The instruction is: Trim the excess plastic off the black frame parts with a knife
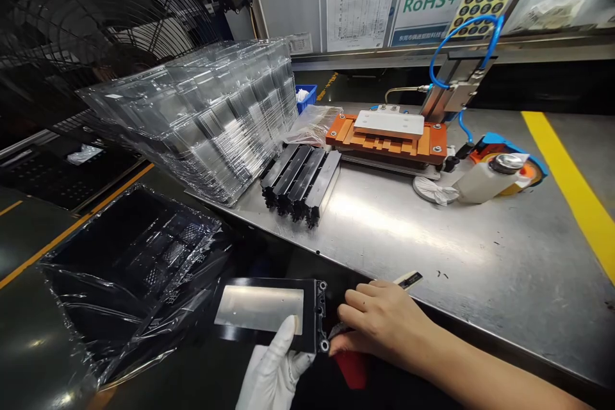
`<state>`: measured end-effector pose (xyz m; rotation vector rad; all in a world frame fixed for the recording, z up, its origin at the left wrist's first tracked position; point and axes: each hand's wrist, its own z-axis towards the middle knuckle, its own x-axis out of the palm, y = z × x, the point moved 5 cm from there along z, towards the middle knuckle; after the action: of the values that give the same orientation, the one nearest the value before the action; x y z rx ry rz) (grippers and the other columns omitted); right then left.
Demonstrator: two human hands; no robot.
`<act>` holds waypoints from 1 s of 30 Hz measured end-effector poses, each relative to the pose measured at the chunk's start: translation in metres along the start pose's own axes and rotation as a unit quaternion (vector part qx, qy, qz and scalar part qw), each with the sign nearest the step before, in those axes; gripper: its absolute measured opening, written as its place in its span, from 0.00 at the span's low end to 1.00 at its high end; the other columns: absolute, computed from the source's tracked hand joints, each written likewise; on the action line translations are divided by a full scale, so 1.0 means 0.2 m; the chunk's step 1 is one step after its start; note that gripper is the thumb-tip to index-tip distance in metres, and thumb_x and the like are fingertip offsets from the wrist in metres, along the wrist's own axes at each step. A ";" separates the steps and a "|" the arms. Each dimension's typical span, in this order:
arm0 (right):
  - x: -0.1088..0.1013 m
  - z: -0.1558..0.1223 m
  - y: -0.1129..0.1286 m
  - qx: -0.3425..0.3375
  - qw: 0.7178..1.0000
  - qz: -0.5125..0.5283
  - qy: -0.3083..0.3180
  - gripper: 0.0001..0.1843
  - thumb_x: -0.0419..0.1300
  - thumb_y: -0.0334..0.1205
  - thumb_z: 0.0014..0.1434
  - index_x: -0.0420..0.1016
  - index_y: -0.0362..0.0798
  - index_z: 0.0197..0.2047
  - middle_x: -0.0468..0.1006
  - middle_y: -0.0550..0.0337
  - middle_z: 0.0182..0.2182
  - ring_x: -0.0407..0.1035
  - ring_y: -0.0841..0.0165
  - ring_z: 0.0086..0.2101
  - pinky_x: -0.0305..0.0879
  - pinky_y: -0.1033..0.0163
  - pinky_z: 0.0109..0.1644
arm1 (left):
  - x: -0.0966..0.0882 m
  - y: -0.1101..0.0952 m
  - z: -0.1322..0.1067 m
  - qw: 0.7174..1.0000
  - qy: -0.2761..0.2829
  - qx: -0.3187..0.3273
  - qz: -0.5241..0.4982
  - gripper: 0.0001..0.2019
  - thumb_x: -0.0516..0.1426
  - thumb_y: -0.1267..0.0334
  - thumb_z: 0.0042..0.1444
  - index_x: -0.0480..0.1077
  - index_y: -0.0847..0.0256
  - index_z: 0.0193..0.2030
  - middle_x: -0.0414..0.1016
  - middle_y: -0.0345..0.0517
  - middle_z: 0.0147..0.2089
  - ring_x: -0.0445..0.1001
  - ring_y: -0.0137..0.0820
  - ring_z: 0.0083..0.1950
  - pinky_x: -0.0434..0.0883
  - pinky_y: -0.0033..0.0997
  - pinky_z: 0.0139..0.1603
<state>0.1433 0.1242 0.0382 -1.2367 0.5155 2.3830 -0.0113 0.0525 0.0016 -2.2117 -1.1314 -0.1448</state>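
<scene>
a: black frame point(317, 314) where?
b: in gloved left hand point(273, 368), thumb across its plate point(259, 309), just off the steel bench point(432, 237) edge.
a: other hand?
b: bare right hand point(384, 323) half-curled at frame's edge, grip unclear.

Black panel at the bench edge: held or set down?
Held. The white-gloved left hand grips the black panel from below, its thumb lying across the panel's metal plate.
</scene>
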 end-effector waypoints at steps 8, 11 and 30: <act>0.00 -0.02 0.00 0.009 1.000 -0.006 -0.012 0.34 0.41 0.61 0.70 0.65 0.50 0.20 0.68 0.68 0.15 0.60 0.72 0.17 0.50 0.61 0.22 | -0.01 0.02 0.01 0.999 -0.034 0.011 -0.004 0.09 0.58 0.80 0.57 0.77 0.72 0.42 0.85 0.55 0.37 0.84 0.37 0.36 0.83 0.25 0.33; 0.00 -0.01 0.00 0.014 1.000 -0.008 -0.020 0.33 0.42 0.60 0.70 0.65 0.50 0.20 0.68 0.68 0.15 0.60 0.72 0.17 0.50 0.61 0.22 | -0.05 0.02 0.03 0.998 -0.020 0.054 -0.023 0.16 0.57 0.82 0.55 0.76 0.70 0.48 0.85 0.54 0.40 0.84 0.39 0.42 0.83 0.26 0.37; 0.01 0.02 -0.01 0.063 0.998 -0.008 -0.015 0.33 0.40 0.62 0.69 0.72 0.50 0.26 0.71 0.66 0.18 0.63 0.70 0.19 0.50 0.60 0.24 | -0.01 0.11 0.02 0.989 -0.044 0.131 -0.050 0.09 0.63 0.69 0.54 0.79 0.60 0.42 0.85 0.46 0.46 0.82 0.40 0.48 0.81 0.31 0.48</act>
<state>0.1403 0.1282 0.0377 -1.1441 0.6341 2.3140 0.0037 0.0431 -0.0136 -1.9462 -1.2348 0.0572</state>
